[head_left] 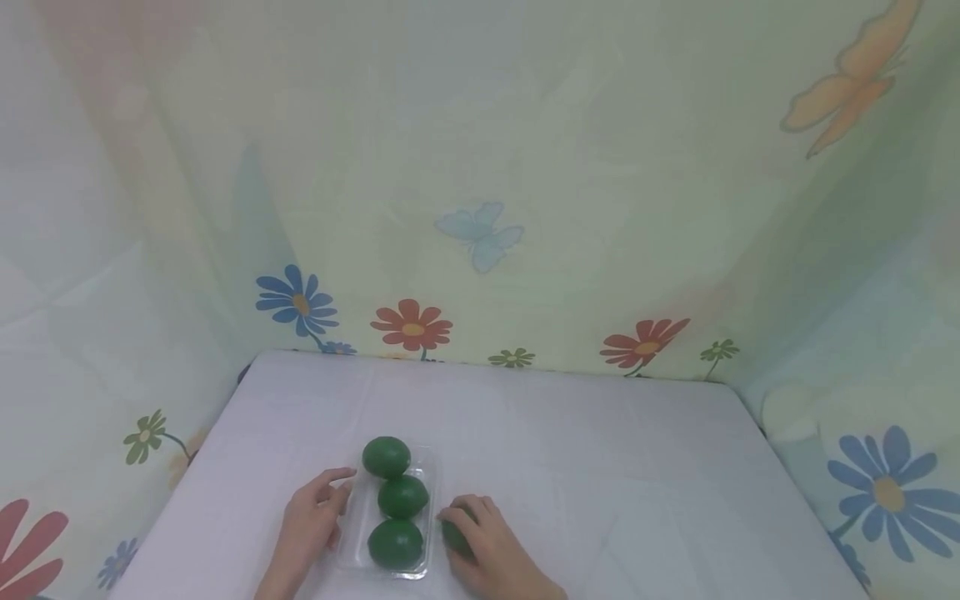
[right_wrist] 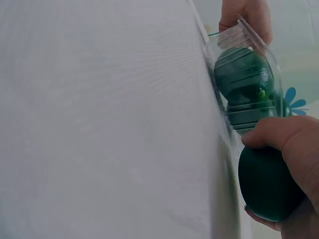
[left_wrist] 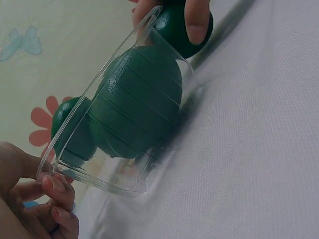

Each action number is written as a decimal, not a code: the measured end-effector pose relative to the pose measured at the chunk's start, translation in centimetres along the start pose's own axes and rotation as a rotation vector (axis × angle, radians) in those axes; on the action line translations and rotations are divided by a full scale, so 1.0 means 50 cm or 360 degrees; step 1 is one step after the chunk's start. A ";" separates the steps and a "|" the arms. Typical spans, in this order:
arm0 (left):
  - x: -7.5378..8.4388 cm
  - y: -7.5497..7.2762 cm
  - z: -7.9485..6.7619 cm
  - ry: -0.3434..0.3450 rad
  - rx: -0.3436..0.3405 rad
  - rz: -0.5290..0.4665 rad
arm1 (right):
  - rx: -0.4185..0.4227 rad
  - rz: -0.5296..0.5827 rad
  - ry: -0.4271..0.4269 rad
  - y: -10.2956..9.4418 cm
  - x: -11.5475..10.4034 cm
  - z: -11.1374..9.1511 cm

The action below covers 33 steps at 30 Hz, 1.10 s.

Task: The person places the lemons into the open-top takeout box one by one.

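Observation:
A clear plastic container stands on the table with three green limes in it: a far lime, a middle lime and a near lime. My left hand is at its left side; in the left wrist view, the left fingers hold the rim between them. Just right of the container, my right hand grips another lime, fingers over the top and thumb along the near side. This lime sits low, close over the table and right by the container's wall.
The table has a white cloth cover. Fabric walls printed with flowers and butterflies rise at its back and both sides.

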<state>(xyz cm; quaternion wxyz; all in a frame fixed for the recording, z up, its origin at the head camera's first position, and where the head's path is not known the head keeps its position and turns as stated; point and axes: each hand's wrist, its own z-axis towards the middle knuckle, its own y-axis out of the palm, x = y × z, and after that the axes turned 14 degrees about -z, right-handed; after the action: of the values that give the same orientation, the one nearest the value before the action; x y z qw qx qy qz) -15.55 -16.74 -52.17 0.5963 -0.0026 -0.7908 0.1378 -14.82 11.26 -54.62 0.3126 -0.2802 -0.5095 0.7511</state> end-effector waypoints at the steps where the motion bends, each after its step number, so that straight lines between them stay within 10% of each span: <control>1: 0.000 0.000 -0.001 -0.0002 0.0000 0.0005 | -0.0005 0.0014 0.0011 -0.005 0.000 -0.003; 18: 0.004 -0.002 -0.008 0.0030 -0.0018 -0.0052 | 0.0237 0.0111 -0.0119 -0.134 -0.031 0.054; 33: 0.000 0.003 -0.001 0.0008 0.0010 -0.0035 | 0.0278 0.0114 -0.0381 -0.069 -0.067 0.136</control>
<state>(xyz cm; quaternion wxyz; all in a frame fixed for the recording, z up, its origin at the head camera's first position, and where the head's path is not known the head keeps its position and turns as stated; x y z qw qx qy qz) -15.51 -16.58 -52.18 0.5998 0.0075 -0.7889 0.1337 -17.05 5.69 -48.80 0.2458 -0.1785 -0.4654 0.8313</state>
